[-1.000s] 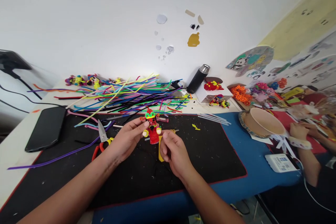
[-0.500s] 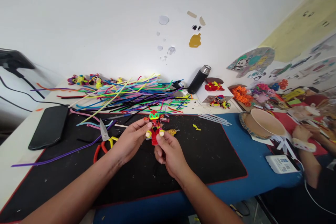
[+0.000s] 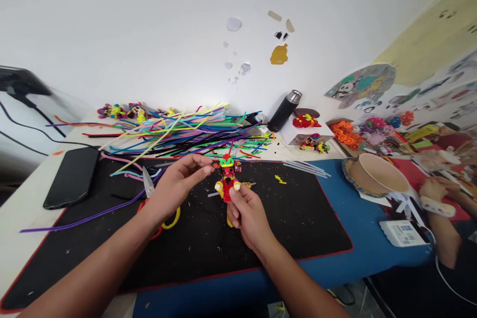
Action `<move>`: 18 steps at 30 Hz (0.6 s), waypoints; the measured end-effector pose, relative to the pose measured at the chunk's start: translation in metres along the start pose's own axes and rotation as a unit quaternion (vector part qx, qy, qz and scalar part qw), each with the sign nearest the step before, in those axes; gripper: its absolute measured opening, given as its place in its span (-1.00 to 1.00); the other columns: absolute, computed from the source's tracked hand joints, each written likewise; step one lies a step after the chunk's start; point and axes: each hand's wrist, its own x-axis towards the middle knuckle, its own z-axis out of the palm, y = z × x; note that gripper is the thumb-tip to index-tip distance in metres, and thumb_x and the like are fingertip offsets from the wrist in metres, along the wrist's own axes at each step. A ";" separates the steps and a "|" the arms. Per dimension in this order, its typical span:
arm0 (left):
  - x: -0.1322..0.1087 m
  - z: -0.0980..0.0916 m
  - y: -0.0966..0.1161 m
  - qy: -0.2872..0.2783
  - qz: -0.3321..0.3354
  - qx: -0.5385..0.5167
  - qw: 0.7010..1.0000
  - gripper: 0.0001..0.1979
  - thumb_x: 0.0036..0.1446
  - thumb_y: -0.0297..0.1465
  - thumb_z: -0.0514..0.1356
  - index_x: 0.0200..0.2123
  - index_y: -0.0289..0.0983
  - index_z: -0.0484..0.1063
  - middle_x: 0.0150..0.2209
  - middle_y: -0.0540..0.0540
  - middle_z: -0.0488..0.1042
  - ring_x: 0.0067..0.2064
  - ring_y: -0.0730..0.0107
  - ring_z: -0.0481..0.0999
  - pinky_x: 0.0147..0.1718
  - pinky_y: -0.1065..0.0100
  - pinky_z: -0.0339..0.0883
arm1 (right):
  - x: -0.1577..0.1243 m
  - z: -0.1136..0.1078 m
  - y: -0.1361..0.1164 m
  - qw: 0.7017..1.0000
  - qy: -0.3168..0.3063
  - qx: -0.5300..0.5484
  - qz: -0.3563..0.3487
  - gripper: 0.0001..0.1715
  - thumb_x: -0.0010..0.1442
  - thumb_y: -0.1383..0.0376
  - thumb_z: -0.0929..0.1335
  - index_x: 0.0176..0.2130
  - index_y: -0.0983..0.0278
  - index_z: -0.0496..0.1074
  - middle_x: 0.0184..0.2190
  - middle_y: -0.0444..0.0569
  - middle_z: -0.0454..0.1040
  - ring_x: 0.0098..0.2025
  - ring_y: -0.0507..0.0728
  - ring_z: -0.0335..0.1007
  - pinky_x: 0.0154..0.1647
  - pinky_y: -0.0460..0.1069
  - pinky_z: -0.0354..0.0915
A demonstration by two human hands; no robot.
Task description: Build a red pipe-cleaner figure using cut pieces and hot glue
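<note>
A small red chenille-stem figure stands upright over the black mat, with a green and yellow band on its hat, a dark beard and pale round hands. My right hand pinches its lower body between thumb and fingers. Beside the hat, my left hand has its thumb and fingers stretched out, the tips close to the hat's side piece; contact there cannot be made out. Under my left forearm lie scissors with red and yellow handles, partly hidden. Yellow bits rest on the mat.
Many coloured chenille stems are heaped along the wall. A phone lies at left, a black thermos leans behind, and finished figures sit near it. At right are a bowl and another person's hands.
My left hand has come off the figure's side and moved up and left, its fingers loosened. The figure, in my right hand, sits slightly further right in view.
</note>
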 end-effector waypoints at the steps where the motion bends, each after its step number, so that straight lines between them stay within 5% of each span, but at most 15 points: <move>1: -0.001 0.001 0.000 0.007 0.002 0.001 1.000 -0.54 -0.08 -0.02 0.57 -0.25 -0.20 0.65 -0.15 -0.15 0.67 -0.09 0.13 0.59 -0.06 0.29 0.44 | 0.000 0.000 0.000 1.000 -0.001 -0.001 0.001 -0.46 0.21 -0.09 0.55 -0.33 0.22 0.34 -0.68 -0.38 0.19 -0.74 -0.11 -0.02 -0.67 -0.14 -0.14; 18: -0.001 -0.001 -0.007 0.009 0.023 0.013 1.000 -0.59 -0.03 -0.06 0.56 -0.31 -0.22 0.60 -0.28 -0.09 0.63 -0.24 0.24 0.58 -0.19 0.32 0.47 | -0.001 0.002 -0.001 1.000 -0.011 -0.015 0.009 -0.47 0.20 -0.10 0.54 -0.30 0.23 0.35 -0.69 -0.40 0.18 -0.74 -0.10 -0.03 -0.66 -0.13 -0.11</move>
